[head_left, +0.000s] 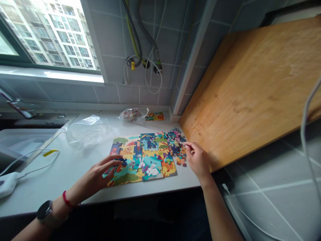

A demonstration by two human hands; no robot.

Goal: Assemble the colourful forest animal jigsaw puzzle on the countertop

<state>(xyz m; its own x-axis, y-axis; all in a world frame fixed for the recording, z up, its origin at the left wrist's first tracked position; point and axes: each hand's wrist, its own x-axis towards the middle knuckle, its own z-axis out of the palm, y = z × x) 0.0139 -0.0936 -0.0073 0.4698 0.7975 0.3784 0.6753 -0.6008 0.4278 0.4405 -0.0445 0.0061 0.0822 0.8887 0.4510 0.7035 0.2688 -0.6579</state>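
A colourful jigsaw puzzle point(151, 170), partly joined, lies on the white counter, with white rabbits near its front edge. My left hand point(100, 172) rests over its left side, fingers apart and slightly bent, holding nothing that shows. Loose puzzle pieces point(181, 161) are heaped at the puzzle's right side. Over the right edge of this heap is my right hand point(197, 159), thumb and forefinger pinched together; what sits between the fingertips is too small to make out.
Behind the puzzle are a clear plastic bag point(89, 130), a bag with pieces point(131, 114) and a small picture card point(155, 116). A large wooden board point(255, 90) leans at the right. A sink point(25, 134) and power strip point(8, 184) are at the left.
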